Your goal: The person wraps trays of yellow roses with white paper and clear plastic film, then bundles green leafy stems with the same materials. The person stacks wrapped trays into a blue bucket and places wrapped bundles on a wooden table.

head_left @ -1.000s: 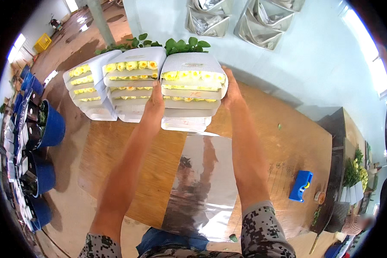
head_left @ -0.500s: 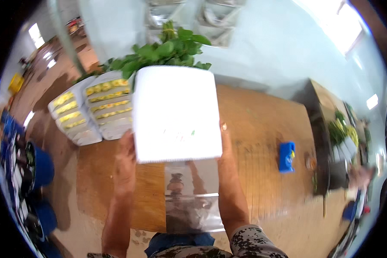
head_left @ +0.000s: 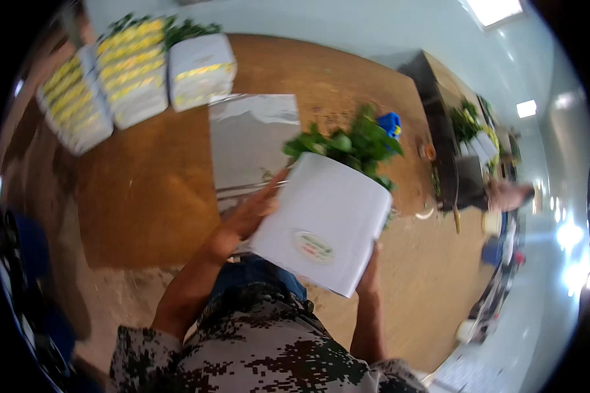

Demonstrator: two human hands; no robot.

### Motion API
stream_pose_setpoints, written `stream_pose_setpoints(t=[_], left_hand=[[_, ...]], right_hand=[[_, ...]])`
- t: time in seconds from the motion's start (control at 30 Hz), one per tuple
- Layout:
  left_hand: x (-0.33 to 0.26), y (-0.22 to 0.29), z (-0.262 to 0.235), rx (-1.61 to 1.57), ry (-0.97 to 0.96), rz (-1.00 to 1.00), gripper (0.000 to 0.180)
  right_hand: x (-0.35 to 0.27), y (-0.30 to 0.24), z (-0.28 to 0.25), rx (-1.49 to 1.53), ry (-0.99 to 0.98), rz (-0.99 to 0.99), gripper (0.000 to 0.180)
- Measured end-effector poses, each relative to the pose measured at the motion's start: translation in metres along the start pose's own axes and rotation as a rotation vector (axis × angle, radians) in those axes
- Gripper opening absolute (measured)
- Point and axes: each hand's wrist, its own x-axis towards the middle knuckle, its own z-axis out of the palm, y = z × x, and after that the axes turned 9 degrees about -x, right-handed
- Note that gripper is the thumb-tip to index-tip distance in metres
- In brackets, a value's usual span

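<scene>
Flower-packing workshop, by the look of it. Wood bench carries stacks of yellow flowers in white wrap, greenery out the back. Leafy bunch in front, white wrap with an oval label. Shiny sheet on the bench, blue tape dispenser at its right end. Second bench far right, more wrapped flowers. Blue buckets at left, blurred. Brown floor, pale wall, bright lights.

So the white bundle is off the right-hand stack now, and that stack looks way shorter. Both hands have swung it over to the worktop's front edge, twisted so its leaves aim toward the back right corner.
</scene>
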Motion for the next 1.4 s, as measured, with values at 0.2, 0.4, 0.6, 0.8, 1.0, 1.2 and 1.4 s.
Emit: stream_pose_setpoints(t=[0.2,0.4,0.6,0.8,1.0,1.2,1.4], left_hand=[[-0.008,-0.049,0.054,-0.72,0.157,-0.155,0.069],[-0.024,-0.129,0.024,-0.921,-0.04,-0.016,0.059],[-0.048,-0.183,-0.004,-1.404,0.273,-0.157,0.054],[-0.063,-0.217,-0.015,-1.327,0.534,-0.2,0.057],[-0.045,-0.198,0.002,-1.351,0.624,-0.113,0.064],[-0.034,-0.195,0.0,-0.671,0.631,-0.047,0.058],[-0.042,-0.207,-0.01,-1.44,0.724,-0.163,0.045]], right_hand=[[-0.04,-0.08,0.031,-0.456,0.068,-0.413,0.092],[0.021,-0.137,0.053,-1.08,-0.358,-0.67,0.095],[0.147,-0.121,0.141,-1.338,-0.702,-0.781,0.07],[0.237,-0.032,0.193,-1.345,-0.784,-0.515,0.054],[0.243,-0.033,0.199,-1.373,-0.741,-0.649,0.054],[0.255,-0.026,0.193,-1.342,-0.709,-0.562,0.053],[0.255,-0.016,0.194,-1.343,-0.663,-0.622,0.048]])
